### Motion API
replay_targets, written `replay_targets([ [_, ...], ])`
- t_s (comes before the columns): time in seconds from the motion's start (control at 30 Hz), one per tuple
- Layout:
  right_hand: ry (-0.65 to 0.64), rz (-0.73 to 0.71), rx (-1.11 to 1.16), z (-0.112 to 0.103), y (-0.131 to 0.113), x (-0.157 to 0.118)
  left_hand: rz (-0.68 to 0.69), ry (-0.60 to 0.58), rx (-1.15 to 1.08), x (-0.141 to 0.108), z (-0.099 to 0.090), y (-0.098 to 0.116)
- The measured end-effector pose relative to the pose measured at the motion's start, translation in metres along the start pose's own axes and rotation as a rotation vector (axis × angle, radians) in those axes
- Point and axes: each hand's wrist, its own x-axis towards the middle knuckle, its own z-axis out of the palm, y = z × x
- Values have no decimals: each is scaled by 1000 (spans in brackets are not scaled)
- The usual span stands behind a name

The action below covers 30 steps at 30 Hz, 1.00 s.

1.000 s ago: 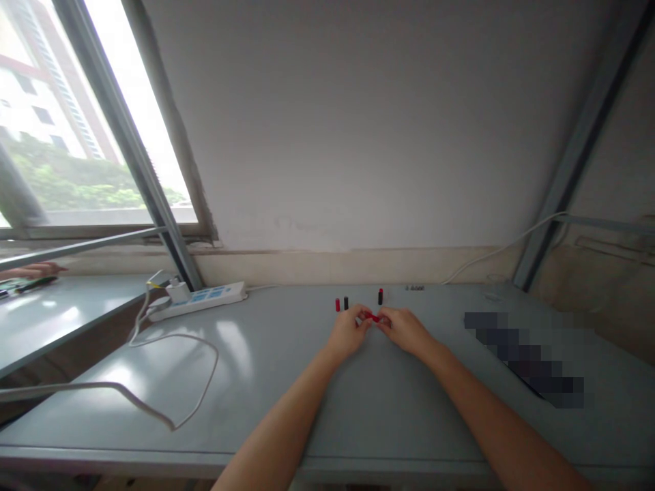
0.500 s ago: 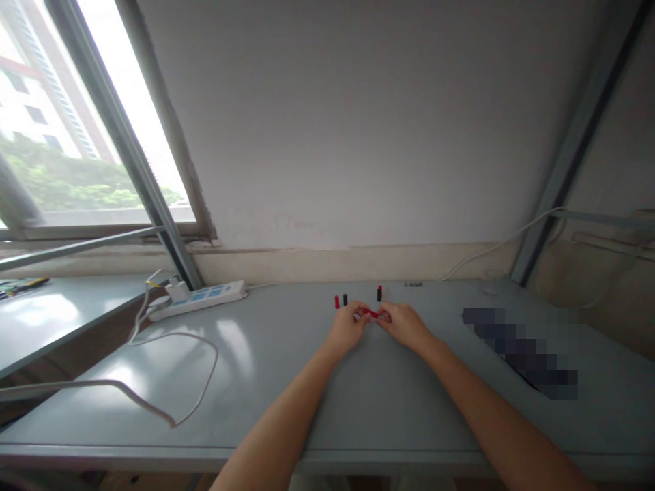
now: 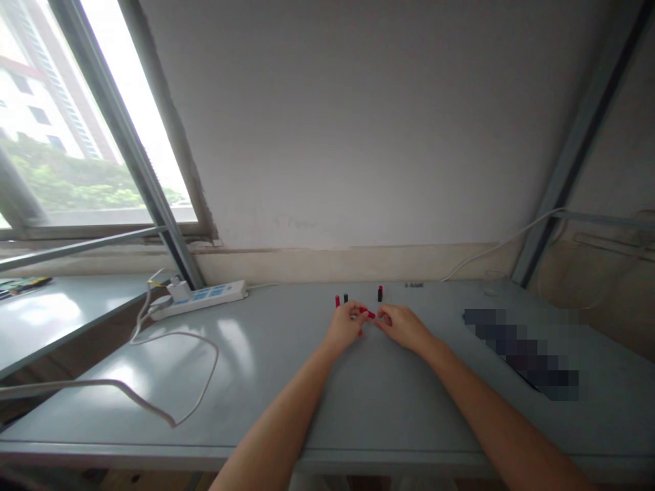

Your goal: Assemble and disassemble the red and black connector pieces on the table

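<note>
A small red tube [image 3: 369, 314] is pinched between the fingertips of my left hand [image 3: 346, 323], with its right end sticking out. Close to that end, my right hand [image 3: 403, 324] has its thumb and fingers pressed together. Whatever is in them, if anything, is too small to make out. Behind my left hand stand a short red cylinder [image 3: 337, 301] and a short black cylinder [image 3: 346, 298], both partly covered by it. An upright black cylinder with a red top [image 3: 380, 294] stands just beyond the right fingertips.
Several tiny dark items [image 3: 414, 285] lie near the wall at the back of the grey table [image 3: 276, 389]. A white power strip [image 3: 205, 299] with plugs and a looping cable [image 3: 215, 354] occupies the left. A blurred dark object [image 3: 522, 351] lies on the right.
My right fingertips have come slightly away from the red tube, leaving a small gap. The tube stays in my left hand and has shifted a little left.
</note>
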Motion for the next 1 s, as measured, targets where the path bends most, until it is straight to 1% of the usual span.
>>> replay_targets([
  [0.17,0,-18,11,1,1,0,-19,-19,-29,-1,2,2],
  [0.33,-4,77,-96,-1,2,0,3,27,-4,1,-1,4],
  [0.43,-28,143,-136,-3,5,0,42,55,79,0,-3,6],
  [0.57,-20,222,-145,-5,12,1,130,85,284,-5,-1,7],
  [0.67,1,289,-108,-5,19,3,155,52,394,-6,3,6],
  [0.77,12,346,-25,-4,25,6,141,3,446,-5,8,5],
  [0.9,11,385,65,-5,33,10,128,-65,485,1,14,8],
  [1.0,-3,406,83,-8,35,13,113,-83,523,9,21,12],
])
